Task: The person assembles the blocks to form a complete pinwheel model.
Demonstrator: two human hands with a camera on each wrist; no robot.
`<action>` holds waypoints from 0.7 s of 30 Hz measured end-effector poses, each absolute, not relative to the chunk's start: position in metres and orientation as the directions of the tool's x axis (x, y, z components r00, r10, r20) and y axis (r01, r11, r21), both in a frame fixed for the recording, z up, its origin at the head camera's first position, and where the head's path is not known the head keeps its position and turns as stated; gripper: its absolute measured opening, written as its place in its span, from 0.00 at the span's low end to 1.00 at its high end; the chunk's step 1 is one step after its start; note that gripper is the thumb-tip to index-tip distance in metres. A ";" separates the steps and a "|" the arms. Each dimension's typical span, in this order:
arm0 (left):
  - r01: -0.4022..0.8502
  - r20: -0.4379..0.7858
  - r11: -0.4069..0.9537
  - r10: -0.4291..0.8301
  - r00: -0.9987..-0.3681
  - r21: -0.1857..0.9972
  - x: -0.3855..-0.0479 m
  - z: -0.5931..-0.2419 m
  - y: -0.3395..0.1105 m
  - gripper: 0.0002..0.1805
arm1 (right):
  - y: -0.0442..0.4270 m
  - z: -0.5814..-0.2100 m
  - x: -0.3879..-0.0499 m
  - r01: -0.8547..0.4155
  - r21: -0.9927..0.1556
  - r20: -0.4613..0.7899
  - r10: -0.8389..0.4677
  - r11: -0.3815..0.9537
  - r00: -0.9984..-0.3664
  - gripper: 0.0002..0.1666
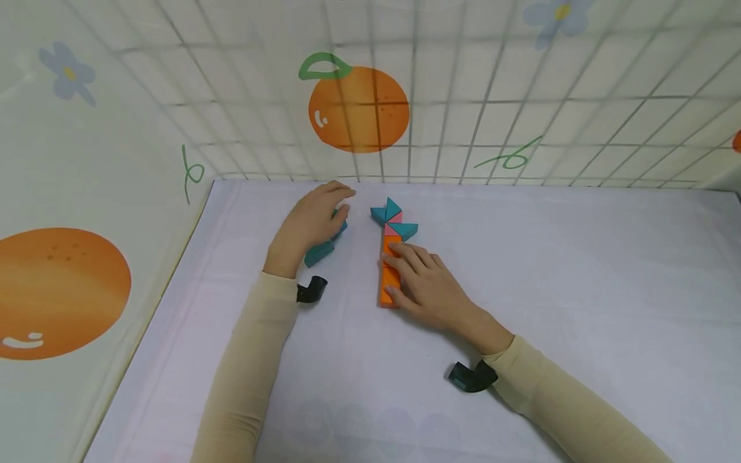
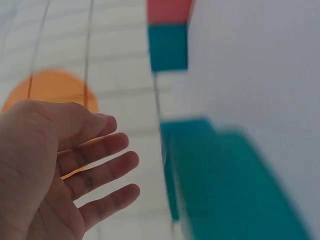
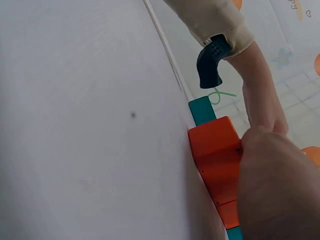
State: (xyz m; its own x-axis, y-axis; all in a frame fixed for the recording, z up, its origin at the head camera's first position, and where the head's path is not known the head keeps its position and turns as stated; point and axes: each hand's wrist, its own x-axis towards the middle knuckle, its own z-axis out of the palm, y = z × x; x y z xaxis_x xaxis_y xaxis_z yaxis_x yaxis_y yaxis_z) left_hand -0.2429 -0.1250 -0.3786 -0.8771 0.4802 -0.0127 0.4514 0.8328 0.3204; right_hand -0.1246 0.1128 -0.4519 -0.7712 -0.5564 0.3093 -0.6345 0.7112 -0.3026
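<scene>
The letters "py" (image 3: 293, 5) showed at the right-wrist view's upper right. At the head view's centre, the right hand (image 1: 435, 290), fingers spread, touched orange blocks (image 1: 392, 276); leftward, the left hand (image 1: 310, 222), fingers apart, hovered near teal blocks (image 1: 320, 253). The table's far edge (image 1: 521, 186) crossed above.

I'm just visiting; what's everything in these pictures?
Orange blocks: several, orange, mid-table, partly covered
Pink blocks: at least two, pink, beyond these
Teal blocks: at least five, teal, around pink and left
Black pieces: two, black, left and right of orange blocks
Table: one, whitish, below
Backdrop: one, white, behind and left
Printed oranges: three-plus, orange, backdrop
Flowers: two-plus, blue, backdrop
Squiggles: two-plus, green, backdrop
Sleeves: two, beige, foreground
Left hand: one, bare, by teal blocks
Right hand: one, bare, on orange blocks
</scene>
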 end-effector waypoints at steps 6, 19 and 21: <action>0.374 -0.017 0.856 0.406 -0.914 0.357 -0.253 -0.374 -0.160 0.22 | 0.113 -0.453 -0.125 -0.639 -0.302 0.310 -0.561 0.707 -0.768 0.32; 0.276 -0.135 0.867 0.359 -0.924 0.415 -0.257 -0.381 -0.178 0.17 | 0.113 -0.454 -0.126 -0.644 -0.291 0.324 -0.561 0.707 -0.762 0.32; 0.270 -0.131 0.867 0.352 -0.927 0.419 -0.257 -0.382 -0.176 0.16 | 0.113 -0.454 -0.126 -0.644 -0.291 0.320 -0.563 0.707 -0.762 0.32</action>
